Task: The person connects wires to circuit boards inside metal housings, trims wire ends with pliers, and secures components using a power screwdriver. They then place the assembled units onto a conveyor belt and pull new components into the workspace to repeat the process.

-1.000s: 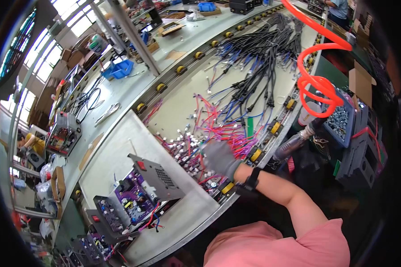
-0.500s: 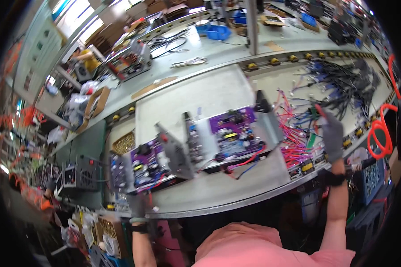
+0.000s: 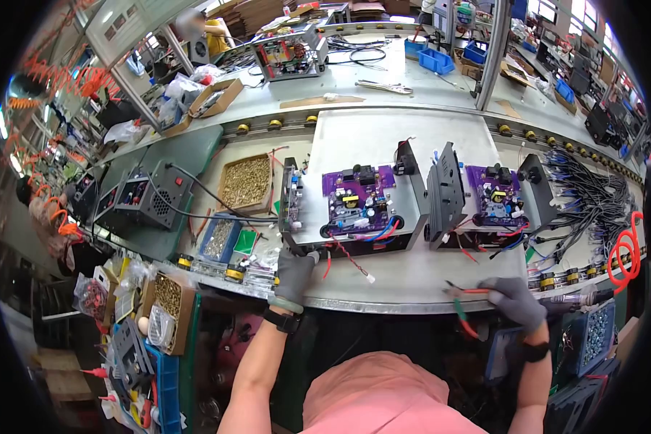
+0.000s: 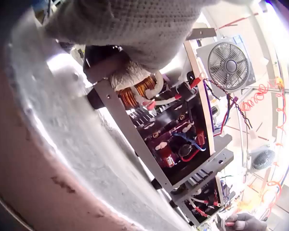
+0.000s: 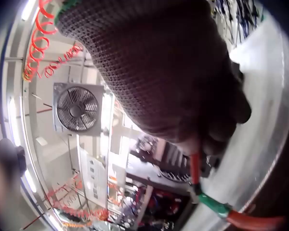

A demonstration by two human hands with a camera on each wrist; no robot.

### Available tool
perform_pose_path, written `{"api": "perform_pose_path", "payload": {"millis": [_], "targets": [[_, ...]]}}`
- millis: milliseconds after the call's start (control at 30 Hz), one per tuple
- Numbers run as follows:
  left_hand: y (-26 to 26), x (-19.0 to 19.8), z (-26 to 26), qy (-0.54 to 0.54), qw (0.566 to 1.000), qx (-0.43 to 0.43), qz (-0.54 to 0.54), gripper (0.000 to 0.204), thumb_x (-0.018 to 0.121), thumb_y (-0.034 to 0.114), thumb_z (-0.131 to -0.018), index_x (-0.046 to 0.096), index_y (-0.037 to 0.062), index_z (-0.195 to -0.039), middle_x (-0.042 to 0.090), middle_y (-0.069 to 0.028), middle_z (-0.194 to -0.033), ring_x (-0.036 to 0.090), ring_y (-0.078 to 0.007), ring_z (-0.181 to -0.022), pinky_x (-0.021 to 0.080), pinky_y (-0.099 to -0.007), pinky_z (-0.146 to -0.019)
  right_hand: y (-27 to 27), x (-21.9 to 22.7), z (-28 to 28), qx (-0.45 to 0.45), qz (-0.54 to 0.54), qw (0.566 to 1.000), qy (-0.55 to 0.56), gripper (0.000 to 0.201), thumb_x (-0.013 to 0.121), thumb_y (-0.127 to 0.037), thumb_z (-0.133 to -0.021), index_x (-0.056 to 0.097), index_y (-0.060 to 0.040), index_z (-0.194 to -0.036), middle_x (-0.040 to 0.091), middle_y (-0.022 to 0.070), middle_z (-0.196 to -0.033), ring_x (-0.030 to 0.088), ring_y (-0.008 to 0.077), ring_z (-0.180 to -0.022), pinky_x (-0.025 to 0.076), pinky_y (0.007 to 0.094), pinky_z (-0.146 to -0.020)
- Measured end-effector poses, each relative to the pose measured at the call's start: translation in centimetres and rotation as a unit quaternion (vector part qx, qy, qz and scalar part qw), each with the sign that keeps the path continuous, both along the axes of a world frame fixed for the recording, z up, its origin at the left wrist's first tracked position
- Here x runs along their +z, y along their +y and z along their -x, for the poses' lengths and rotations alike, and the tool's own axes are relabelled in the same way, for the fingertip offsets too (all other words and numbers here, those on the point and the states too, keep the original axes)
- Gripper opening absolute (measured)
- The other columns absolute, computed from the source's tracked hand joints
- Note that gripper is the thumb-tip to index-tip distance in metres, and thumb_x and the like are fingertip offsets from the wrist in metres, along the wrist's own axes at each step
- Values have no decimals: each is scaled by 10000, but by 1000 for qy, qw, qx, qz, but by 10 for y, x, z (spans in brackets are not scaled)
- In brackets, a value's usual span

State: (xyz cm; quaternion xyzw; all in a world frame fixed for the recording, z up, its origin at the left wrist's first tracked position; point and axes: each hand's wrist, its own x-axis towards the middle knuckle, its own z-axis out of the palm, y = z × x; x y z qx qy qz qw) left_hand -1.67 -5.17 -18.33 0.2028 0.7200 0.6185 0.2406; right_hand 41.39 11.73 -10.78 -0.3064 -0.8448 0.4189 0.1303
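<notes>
My gloved left hand (image 3: pixel 294 277) grips the front left corner of the left metal chassis (image 3: pixel 414 210), thumb at its front. In the left wrist view, the glove (image 4: pixel 130 29) covers the end of that chassis (image 4: pixel 130 130) beside copper coils; its fingertips are hidden. A purple circuit board (image 3: pixel 354 195) lies in the chassis, and loose wires hang from its front. Over the table's front edge, my gloved right hand (image 3: pixel 513 300) pinches a red and green wire piece (image 3: pixel 461 312). In the right wrist view, curled fingers of the glove (image 5: pixel 159 72) hold the red part above a green section (image 5: pixel 214 206).
A second chassis (image 3: pixel 542 195) stands just right of the first. Black cables (image 3: pixel 593 188) lie at the far right, near a coiled red hose (image 3: pixel 624 260). To the left are a box of brass parts (image 3: pixel 246 184), a blue tray (image 3: pixel 220 239) and a grey unit (image 3: pixel 148 199) with cables.
The view has swung left. My right hand has come from the wire pile to the table's front edge with the red and green piece. My left hand is now at the left chassis's front corner.
</notes>
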Motion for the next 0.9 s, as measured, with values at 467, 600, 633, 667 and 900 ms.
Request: {"api": "perform_pose_path", "payload": {"millis": [467, 600, 633, 667, 900], "targets": [[-65, 4, -65, 311, 949, 24, -55, 394, 683, 38, -843, 601, -16, -1224, 671, -156, -1068, 669, -269, -938, 533, -337, -848, -69, -41, 78, 6, -330, 914, -234, 728, 793, -296, -682, 543, -16, -1306, 567, 171, -1184, 534, 381, -1111, 433, 476, -953], [-32, 14, -77, 263, 964, -1, -48, 350, 709, 75, -852, 614, 3, -1181, 654, -129, -901, 647, -223, -782, 520, -342, -679, -71, -40, 88, -2, -268, 948, -171, 608, 741, -139, -682, 588, -40, -1262, 579, 136, -1056, 584, 339, -960, 492, 452, -796], [-25, 11, -78, 188, 982, -1, -32, 341, 721, 89, -854, 613, -2, -1165, 647, -120, -879, 631, -215, -739, 504, -350, -641, -73, -38, 92, 14, -255, 957, -139, 598, 738, -131, -688, 598, -50, -1264, 586, 132, -1047, 601, 330, -933, 504, 440, -773], [-18, 8, -81, 188, 981, -3, -36, 331, 738, 126, -863, 602, -2, -1137, 629, -90, -857, 596, -173, -709, 474, -354, -602, -76, -36, 97, 13, -256, 956, -141, 598, 738, -131, -688, 598, -50, -1264, 586, 132, -1047, 601, 330, -933, 504, 440, -773], [-15, 16, -64, -187, 964, -70, -178, 293, 701, 198, -914, 594, 9, -1111, 629, -24, -898, 565, -99, -746, 457, -264, -684, -91, -26, 150, 33, -32, 999, -28, 591, 714, -132, -752, 575, -61, -1322, 598, 145, -1044, 659, 325, -861, 540, 384, -776]]}}
